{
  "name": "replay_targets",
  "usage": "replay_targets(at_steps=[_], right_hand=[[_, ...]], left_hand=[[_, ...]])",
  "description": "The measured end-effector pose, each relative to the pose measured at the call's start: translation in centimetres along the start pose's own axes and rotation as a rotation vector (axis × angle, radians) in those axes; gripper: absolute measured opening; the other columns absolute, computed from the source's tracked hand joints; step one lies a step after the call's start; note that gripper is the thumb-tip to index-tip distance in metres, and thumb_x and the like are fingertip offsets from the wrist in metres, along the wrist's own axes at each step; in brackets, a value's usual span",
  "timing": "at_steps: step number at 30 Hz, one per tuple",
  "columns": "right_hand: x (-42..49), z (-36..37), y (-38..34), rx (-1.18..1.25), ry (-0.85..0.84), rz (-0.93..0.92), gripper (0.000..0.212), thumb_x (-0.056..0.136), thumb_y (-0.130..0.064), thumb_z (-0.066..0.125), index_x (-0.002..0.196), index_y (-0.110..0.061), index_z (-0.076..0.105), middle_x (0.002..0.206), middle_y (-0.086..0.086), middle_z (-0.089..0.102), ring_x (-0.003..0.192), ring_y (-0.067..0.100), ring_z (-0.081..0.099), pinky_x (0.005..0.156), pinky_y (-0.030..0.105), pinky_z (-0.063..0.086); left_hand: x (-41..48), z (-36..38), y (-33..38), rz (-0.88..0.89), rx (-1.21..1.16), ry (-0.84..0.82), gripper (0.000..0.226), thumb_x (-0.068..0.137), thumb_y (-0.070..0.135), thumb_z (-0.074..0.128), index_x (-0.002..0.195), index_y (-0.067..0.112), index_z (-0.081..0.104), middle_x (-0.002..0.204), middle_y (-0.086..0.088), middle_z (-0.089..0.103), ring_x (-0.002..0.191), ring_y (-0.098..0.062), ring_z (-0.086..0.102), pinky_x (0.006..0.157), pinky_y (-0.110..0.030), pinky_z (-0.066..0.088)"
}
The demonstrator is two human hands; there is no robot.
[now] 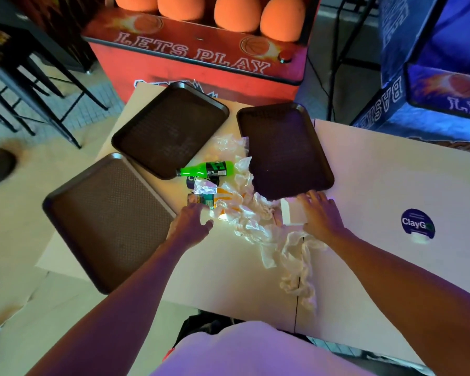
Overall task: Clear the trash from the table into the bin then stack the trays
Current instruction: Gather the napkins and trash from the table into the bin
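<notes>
Arcade basketball machines (201, 50) stand behind the pale counter (228, 272), and the green bottle (205, 169) lying near its middle serves as the landmark. Nothing looks cleared yet. Crumpled plastic wrappers (255, 223) sprawl from just beyond the bottle toward the person, with a small printed packet (202, 200) and a dark cup or can (192, 182) (half hidden) just nearer than the bottle. Three brown trays lie apart, unstacked: one (171, 128) beyond and left of the bottle, one (106, 221) nearer and left, one (285, 150) right. The left hand (189, 223), grip spread, hovers at the packet; the right hand (319, 213), grip spread flat, rests on a white card or box (291, 213) by the right tray. No bin is in sight, so all the trash and the stacking remain.
</notes>
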State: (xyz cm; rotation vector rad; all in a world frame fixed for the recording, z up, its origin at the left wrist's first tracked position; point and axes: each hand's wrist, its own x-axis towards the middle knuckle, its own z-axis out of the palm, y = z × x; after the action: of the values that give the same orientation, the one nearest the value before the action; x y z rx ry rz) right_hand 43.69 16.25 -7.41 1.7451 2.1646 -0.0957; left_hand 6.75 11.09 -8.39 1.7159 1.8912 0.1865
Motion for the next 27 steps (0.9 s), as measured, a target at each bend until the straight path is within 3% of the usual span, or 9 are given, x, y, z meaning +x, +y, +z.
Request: replay_targets(at_steps=[6, 13, 18, 27], right_hand=[[-3.9, 0.0, -1.0, 0.036, 0.012, 0.088, 0.09, 0.051, -0.042, 0.093, 0.127, -0.018, 0.049, 0.115, 0.007, 0.054, 0.095, 0.028, 0.06, 0.074, 0.039, 0.053], [-7.6, -0.7, -4.6, 0.08, 0.003, 0.189, 0.083, 0.055, -0.045, 0.09, 0.121, -0.02, 0.048, 0.112, 0.006, 0.054, 0.093, 0.028, 0.063, 0.072, 0.038, 0.053], [-9.7, -0.7, -7.2, 0.122, -0.009, 0.26, 0.083, 0.053, -0.039, 0.089, 0.123, -0.021, 0.048, 0.114, 0.005, 0.053, 0.096, 0.029, 0.062, 0.074, 0.04, 0.053], [-12.9, 1.0, -10.0, 0.15, -0.058, 0.352, 0.091, 0.051, -0.042, 0.088, 0.131, -0.021, 0.049, 0.117, 0.005, 0.052, 0.099, 0.03, 0.061, 0.075, 0.042, 0.052]], left_hand=[[1.9, -1.9, -1.5, 0.049, 0.061, -0.031, 0.049, 0.089, 0.043, 0.068, 0.133, 0.022, 0.061, 0.136, -0.002, 0.061, 0.125, -0.025, 0.057, 0.096, -0.042, 0.053], [4.2, -3.2, -4.0, 0.052, 0.136, -0.092, 0.057, 0.088, 0.039, 0.069, 0.14, 0.019, 0.056, 0.134, -0.008, 0.061, 0.124, -0.028, 0.057, 0.097, -0.043, 0.052], [6.8, -3.2, -5.7, 0.107, 0.258, -0.104, 0.055, 0.081, 0.04, 0.075, 0.128, 0.017, 0.061, 0.119, -0.009, 0.066, 0.112, -0.029, 0.061, 0.09, -0.042, 0.054], [10.2, -1.0, -5.9, 0.131, 0.379, -0.134, 0.076, 0.073, 0.043, 0.088, 0.128, 0.011, 0.047, 0.126, -0.011, 0.062, 0.114, -0.031, 0.063, 0.087, -0.044, 0.053]])
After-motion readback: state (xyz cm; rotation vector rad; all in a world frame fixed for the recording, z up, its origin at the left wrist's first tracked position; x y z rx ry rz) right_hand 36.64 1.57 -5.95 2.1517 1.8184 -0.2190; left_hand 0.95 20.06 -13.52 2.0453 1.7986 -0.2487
